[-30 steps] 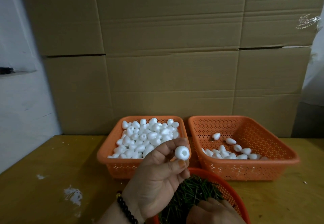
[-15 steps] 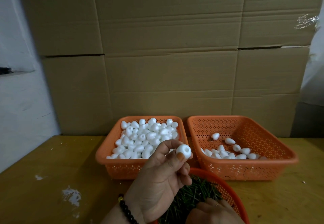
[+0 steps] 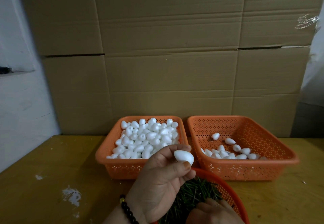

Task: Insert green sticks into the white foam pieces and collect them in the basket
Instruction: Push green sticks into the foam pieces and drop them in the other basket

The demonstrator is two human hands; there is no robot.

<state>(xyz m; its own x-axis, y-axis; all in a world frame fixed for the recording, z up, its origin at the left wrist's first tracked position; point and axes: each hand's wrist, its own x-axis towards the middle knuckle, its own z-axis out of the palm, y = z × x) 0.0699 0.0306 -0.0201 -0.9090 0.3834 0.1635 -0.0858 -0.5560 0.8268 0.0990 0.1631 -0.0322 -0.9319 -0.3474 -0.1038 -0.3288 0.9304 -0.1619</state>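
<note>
Two rectangular orange baskets stand side by side at the back of the yellow counter (image 3: 52, 180), against a wall of cardboard boxes (image 3: 166, 57). The left basket (image 3: 107, 155) is heaped with white foam pieces (image 3: 147, 138). The right basket (image 3: 287, 155), just beside it, holds only a few finished foam pieces (image 3: 228, 152) strewn over its floor. In front of the left basket, the left hand (image 3: 157, 180) pinches one foam piece (image 3: 184, 156) between thumb and fingers. Nearer than both, at the lower edge, a round orange basket (image 3: 228, 188) is full of green sticks (image 3: 191, 194). The right hand (image 3: 210, 213) rests in those sticks, fingers curled; whether it grips any, I cannot tell.
</note>
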